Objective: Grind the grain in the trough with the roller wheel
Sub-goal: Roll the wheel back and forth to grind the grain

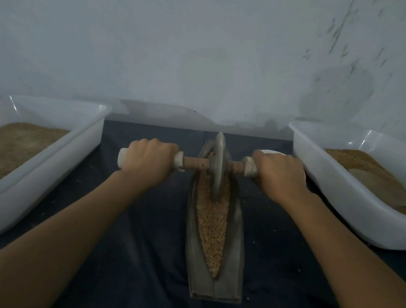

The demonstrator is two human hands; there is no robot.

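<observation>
Two white tubs (51, 151) on dark cloth (141, 246)

The trough (235, 244) and roller wheel (218, 166) look like dull grey metal, matt. The axle (195, 163) looks like reddish-brown wood. Both tubs (57, 166) (335, 188) are glossy white plastic. The grain (212, 225) is coarse; dark matt cloth (142, 234) lies beneath.

Two white tubs (33, 164) (354, 190) hold brown meal. One trough (235, 241) of grain (212, 227), one roller wheel (218, 164). Two hands (148, 161) (280, 177) grip its axle.
</observation>
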